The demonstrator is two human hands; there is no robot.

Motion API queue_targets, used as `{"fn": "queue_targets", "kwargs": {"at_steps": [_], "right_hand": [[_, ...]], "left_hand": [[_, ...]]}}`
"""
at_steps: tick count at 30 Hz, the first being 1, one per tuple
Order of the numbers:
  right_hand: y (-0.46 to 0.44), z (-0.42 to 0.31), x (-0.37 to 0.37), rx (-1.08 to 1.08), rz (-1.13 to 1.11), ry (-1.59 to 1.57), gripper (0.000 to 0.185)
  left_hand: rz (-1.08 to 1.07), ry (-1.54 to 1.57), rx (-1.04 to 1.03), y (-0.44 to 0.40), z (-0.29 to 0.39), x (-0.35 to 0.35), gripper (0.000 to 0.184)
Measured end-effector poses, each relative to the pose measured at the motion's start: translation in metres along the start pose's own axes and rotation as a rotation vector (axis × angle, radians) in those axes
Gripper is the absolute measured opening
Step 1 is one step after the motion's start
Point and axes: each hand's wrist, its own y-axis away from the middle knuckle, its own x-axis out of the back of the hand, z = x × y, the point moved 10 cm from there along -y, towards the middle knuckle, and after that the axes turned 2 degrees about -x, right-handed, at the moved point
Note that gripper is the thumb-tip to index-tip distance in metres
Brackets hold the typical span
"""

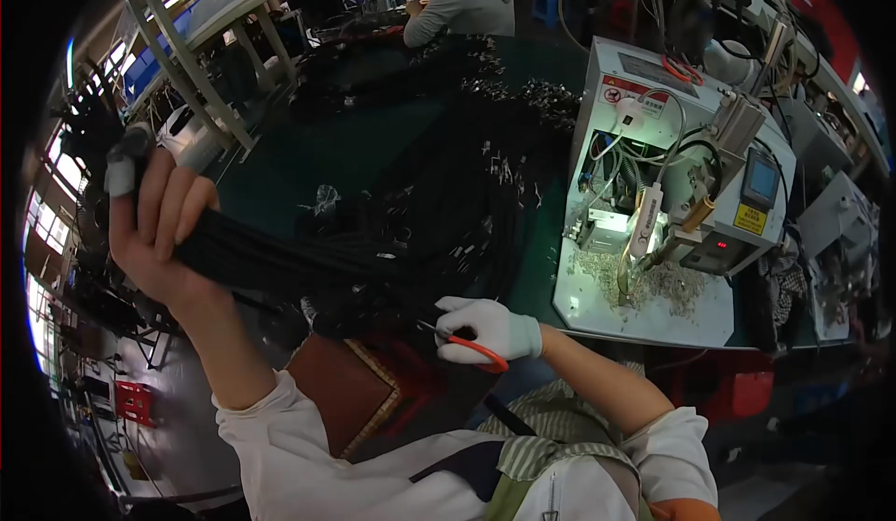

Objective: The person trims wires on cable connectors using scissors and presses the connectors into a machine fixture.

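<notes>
Snips [495, 358] with orange handles sat at six o'clock, gripped by the gloved right hand [499, 325], blades pointing towards black cords. The left hand [168, 218], at nine, clenched a cord bundle [271, 258] — held out, seemingly, for snipping; a clean cut would have called for steady tension and clear fingers. Beyond lay the green table [537, 283], a benchtop machine [607, 69] towards two, clippings [677, 288] on its base — and, at twelve, a grey-clad co-worker [476, 8].

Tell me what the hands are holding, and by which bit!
The left hand grips a bundle of black strands near its raised end. The gloved right hand holds scissors by their orange handles.
</notes>
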Motion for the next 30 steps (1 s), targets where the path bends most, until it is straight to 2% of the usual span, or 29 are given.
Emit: {"fn": "queue_targets", "kwargs": {"at_steps": [4, 7, 8, 9, 10, 11, 12, 13, 14, 16, 19, 20, 22, 25, 26, 30], "right_hand": [[0.011, 0.009, -0.009, -0.029, 0.080, -0.034, 0.023], [0.015, -0.011, -0.013, 0.039, 0.084, -0.132, 0.022], [0.018, -0.024, -0.018, 0.102, 0.074, -0.229, 0.022], [0.024, -0.037, -0.022, 0.145, 0.095, -0.301, 0.022], [0.032, -0.056, -0.026, 0.164, 0.046, -0.337, 0.021], [0.045, -0.072, -0.029, 0.231, 0.047, -0.363, 0.021], [0.058, -0.086, -0.032, 0.261, -0.016, -0.465, 0.025], [0.072, -0.087, -0.029, 0.359, 0.074, -0.438, 0.028], [0.099, -0.078, -0.004, 0.282, 0.199, -0.347, 0.028], [0.149, -0.067, 0.022, 0.108, 0.316, -0.138, 0.027], [0.197, -0.052, 0.036, -0.046, 0.341, 0.064, 0.026], [0.223, -0.046, 0.040, -0.091, 0.434, 0.050, 0.028], [0.263, -0.022, 0.027, -0.246, 0.365, -0.065, 0.029], [0.287, -0.007, 0.008, -0.269, 0.434, -0.098, 0.031], [0.288, 0.001, 0.000, -0.345, 0.336, -0.036, 0.032], [0.305, -0.001, 0.003, -0.321, 0.397, -0.048, 0.031]], "left_hand": [[0.065, 0.159, 0.105, -0.030, -0.016, 0.070, 0.023], [0.089, 0.108, 0.118, -0.068, -0.024, 0.154, 0.024], [0.056, 0.156, 0.138, -0.079, -0.014, 0.204, 0.024], [0.214, -0.016, 0.072, -0.105, 0.003, 0.301, 0.027], [0.230, -0.065, 0.062, -0.125, 0.024, 0.420, 0.020], [0.156, 0.093, 0.123, -0.156, -0.112, 0.349, 0.020], [0.077, 0.248, 0.192, -0.186, -0.237, 0.309, 0.020], [-0.003, 0.402, 0.260, -0.206, -0.355, 0.247, 0.020], [-0.068, 0.539, 0.320, -0.210, -0.449, 0.178, 0.020], [-0.143, 0.720, 0.395, -0.191, -0.556, 0.066, 0.019], [-0.207, 0.795, 0.442, -0.170, -0.603, -0.007, 0.019], [-0.219, 0.797, 0.447, -0.166, -0.612, -0.016, 0.018], [-0.237, 0.790, 0.443, -0.158, -0.619, -0.031, 0.018], [-0.289, 0.788, 0.443, -0.153, -0.635, -0.072, 0.018], [-0.302, 0.780, 0.443, -0.151, -0.640, -0.079, 0.017], [-0.320, 0.711, 0.449, -0.136, -0.654, -0.073, 0.017]]}}
